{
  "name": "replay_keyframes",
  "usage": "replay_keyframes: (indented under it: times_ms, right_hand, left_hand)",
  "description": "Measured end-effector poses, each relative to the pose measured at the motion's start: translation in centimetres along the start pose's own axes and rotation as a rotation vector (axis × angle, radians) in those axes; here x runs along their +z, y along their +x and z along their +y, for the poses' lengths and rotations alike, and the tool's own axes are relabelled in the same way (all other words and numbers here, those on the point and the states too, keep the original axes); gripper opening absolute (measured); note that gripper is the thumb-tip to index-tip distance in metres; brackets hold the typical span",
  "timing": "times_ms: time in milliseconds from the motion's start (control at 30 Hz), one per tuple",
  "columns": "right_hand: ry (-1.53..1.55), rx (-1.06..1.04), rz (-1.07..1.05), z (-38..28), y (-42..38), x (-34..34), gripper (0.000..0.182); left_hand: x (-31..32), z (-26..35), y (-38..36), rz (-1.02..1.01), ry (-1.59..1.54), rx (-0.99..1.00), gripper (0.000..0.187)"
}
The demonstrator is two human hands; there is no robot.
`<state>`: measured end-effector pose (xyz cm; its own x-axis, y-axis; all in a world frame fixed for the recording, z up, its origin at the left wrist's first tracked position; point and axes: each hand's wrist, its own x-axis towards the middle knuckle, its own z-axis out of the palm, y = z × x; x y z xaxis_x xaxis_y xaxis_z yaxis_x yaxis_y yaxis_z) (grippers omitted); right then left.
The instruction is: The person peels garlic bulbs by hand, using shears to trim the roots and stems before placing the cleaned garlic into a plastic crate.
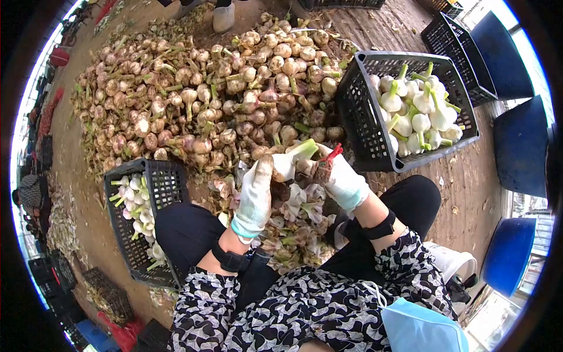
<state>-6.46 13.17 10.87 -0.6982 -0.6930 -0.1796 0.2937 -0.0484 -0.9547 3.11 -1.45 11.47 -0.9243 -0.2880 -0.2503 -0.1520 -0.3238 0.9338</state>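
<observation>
Between my two gloved hands is a pale garlic bulb (284, 168) with a short green stem pointing up to the right. My left hand (255, 196) is closed on its left side, the glove's fingertips soiled brown. My right hand (346, 183) has its fingers curled in at the bulb's right side, by the stem. A red strip (333, 154) shows at the right fingers; whether it is wrapped on them or on a small tool, I cannot tell. Below the hands lies a heap of peeled-off garlic skins (299, 214). Just beyond them spreads a large pile of unpeeled garlic (199, 105).
To the right stands a black crate (375, 154) of cleaned white garlic; a smaller black crate (130, 249) with trimmed garlic is by my left knee. Blue tubs (509, 255) line the right edge, near a white bucket (451, 261). Another person's shoe (223, 19) shows behind the pile.
</observation>
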Motion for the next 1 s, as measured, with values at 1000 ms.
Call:
replay_keyframes:
  times_ms: [1000]
  right_hand:
    - [-0.817, 0.046, -0.114, 1.6, 0.1, -2.5, 0.031]
  left_hand:
    - [-3.1, 0.6, -0.9, -0.111, -0.055, 0.007, 0.068]
